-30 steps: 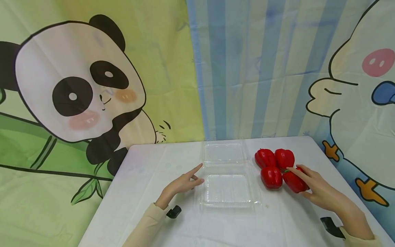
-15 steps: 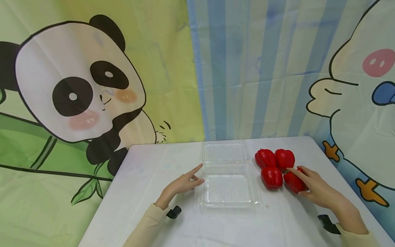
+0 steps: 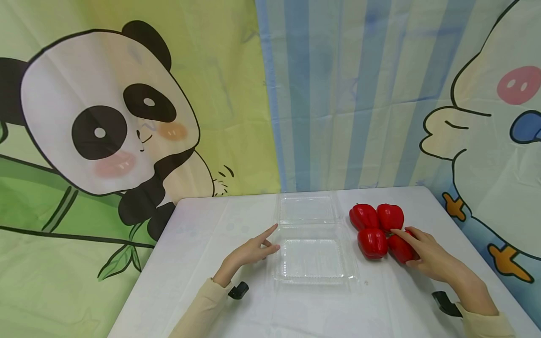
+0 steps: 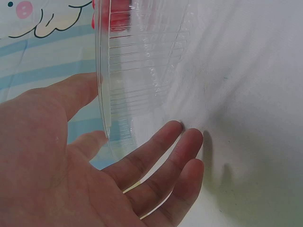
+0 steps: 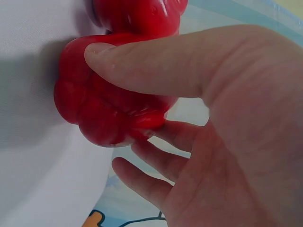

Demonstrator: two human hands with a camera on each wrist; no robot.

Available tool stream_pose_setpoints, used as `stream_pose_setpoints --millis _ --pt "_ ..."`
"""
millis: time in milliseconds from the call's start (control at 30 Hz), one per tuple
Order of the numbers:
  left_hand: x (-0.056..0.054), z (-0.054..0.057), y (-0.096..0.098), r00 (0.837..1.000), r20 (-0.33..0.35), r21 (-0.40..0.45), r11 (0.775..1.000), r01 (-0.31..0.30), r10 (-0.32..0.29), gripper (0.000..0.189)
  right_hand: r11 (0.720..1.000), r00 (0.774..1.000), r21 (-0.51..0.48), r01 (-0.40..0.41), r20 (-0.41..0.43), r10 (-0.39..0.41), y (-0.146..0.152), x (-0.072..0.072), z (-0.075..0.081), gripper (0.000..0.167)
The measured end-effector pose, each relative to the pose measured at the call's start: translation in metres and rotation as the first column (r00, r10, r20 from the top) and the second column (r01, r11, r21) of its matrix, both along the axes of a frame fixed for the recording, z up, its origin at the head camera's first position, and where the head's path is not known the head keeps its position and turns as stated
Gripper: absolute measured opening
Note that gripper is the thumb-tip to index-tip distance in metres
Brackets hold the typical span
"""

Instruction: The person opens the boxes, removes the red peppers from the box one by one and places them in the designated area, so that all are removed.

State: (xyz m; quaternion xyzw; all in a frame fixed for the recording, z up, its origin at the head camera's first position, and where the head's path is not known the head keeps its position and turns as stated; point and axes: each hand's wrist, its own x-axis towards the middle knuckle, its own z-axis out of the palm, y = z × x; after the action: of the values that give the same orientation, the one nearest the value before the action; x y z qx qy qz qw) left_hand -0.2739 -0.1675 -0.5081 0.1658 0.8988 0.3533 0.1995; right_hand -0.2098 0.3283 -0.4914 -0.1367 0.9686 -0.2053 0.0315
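An open clear plastic clamshell box lies on the white table, its lid folded back toward the wall. At its left rim is my left hand; in the left wrist view two of its digits touch the rim, and the other fingers spread loosely beside the box. Right of the box, several red bell peppers sit in a cluster. My right hand holds the front right bell pepper, thumb on one side and fingers on the other. That pepper is partly hidden by the hand in the head view.
Against the held one stand a front left pepper, a back left pepper and a back right pepper. A cartoon-printed curtain hangs behind the white table.
My right hand has shifted slightly left, and the bell pepper it holds has moved a little left with it, closer to its neighbour. My left hand and the box have stayed still.
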Motion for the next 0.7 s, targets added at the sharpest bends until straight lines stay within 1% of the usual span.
stream_pose_setpoints --millis 200,333,700 --pt "0.0017 0.0018 -0.0001 1.000 -0.001 0.006 1.000 0.003 -0.003 0.077 1.000 1.000 0.001 0.000 0.000 0.000 -0.0012 -0.0013 0.0013 0.089" --pt "0.0021 0.0016 -0.0007 1.000 -0.003 0.007 1.000 0.005 -0.005 0.076 1.000 1.000 0.015 -0.001 -0.014 0.001 -0.0015 -0.0024 -0.0002 0.088" --pt "0.0018 0.0020 0.0000 1.000 -0.006 -0.004 1.000 0.005 -0.005 0.076 1.000 1.000 0.025 0.017 -0.019 -0.016 -0.0045 -0.0057 -0.0038 0.091"
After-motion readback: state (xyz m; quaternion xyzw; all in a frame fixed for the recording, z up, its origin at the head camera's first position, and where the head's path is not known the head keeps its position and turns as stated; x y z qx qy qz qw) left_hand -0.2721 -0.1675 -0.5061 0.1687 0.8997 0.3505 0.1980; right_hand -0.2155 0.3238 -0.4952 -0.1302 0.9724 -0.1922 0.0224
